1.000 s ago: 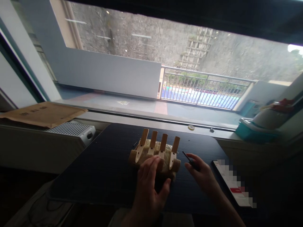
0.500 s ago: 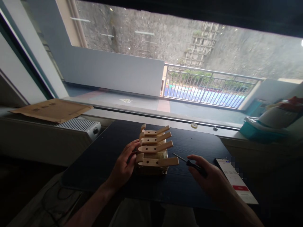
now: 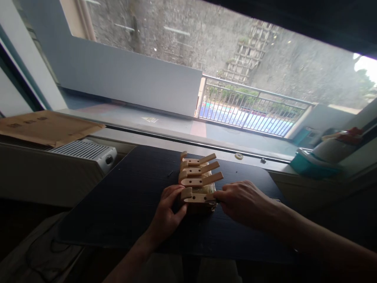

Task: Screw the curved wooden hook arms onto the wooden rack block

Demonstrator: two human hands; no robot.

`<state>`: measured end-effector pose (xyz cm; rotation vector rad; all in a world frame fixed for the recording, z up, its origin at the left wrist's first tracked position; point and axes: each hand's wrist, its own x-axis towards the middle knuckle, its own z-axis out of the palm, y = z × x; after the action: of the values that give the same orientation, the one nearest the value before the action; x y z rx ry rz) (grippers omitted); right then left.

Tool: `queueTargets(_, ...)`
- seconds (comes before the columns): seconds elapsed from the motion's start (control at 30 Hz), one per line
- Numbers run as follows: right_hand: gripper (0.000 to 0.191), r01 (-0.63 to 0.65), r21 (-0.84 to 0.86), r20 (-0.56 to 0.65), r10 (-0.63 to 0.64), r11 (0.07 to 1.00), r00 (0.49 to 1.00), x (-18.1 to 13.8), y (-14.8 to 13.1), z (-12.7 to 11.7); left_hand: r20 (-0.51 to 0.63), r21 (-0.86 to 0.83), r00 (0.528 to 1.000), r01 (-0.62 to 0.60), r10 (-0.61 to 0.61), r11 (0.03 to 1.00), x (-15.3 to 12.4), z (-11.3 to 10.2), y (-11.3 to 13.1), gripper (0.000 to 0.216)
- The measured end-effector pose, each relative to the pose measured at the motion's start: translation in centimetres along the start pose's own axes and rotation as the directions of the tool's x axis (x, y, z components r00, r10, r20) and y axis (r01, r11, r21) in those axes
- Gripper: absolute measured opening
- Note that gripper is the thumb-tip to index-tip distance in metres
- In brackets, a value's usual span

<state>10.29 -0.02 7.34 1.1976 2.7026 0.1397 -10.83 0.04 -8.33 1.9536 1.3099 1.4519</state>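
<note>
Four pale wooden hooks (image 3: 195, 171) lie side by side across a yellowish wrapped block (image 3: 200, 190) on the black tabletop (image 3: 123, 196). My left hand (image 3: 168, 208) clasps the block's near left corner. My right hand (image 3: 240, 202), curled, meets the nearest hook's right end; I cannot tell what it grips.

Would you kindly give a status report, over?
Left hand at left end of nearest wooden hook. Right hand at its right end, blocking view of the tip. Four hooks in a row.
</note>
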Motion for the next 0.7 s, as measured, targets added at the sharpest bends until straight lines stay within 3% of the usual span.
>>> queueTargets(0.2,0.014,0.003,-0.110,0.094,0.007,0.994,0.996,1.4,1.7,-1.1,-0.061,-0.008,0.995,0.084,-0.084,0.996,1.9,2.5,0.4,0.033)
queueTargets(0.33,0.013,0.121,-0.105,0.124,-0.107,0.987,0.986,2.3,2.2,-1.0,-0.048,-0.049,0.994,0.096,-0.098,0.994,1.9,2.8,-0.2,0.025)
queueTargets(0.53,0.021,0.298,-0.207,0.205,-0.256,0.932,0.945,4.1,0.5,-2.1,-0.045,-0.042,0.997,0.059,-0.060,0.997,1.2,2.9,-1.1,0.026)
queueTargets(0.7,0.021,0.372,-0.245,0.319,-0.288,0.895,0.903,5.7,-0.3,-2.4,-0.038,-0.027,0.998,0.041,-0.042,0.999,1.1,3.2,-1.2,0.027)
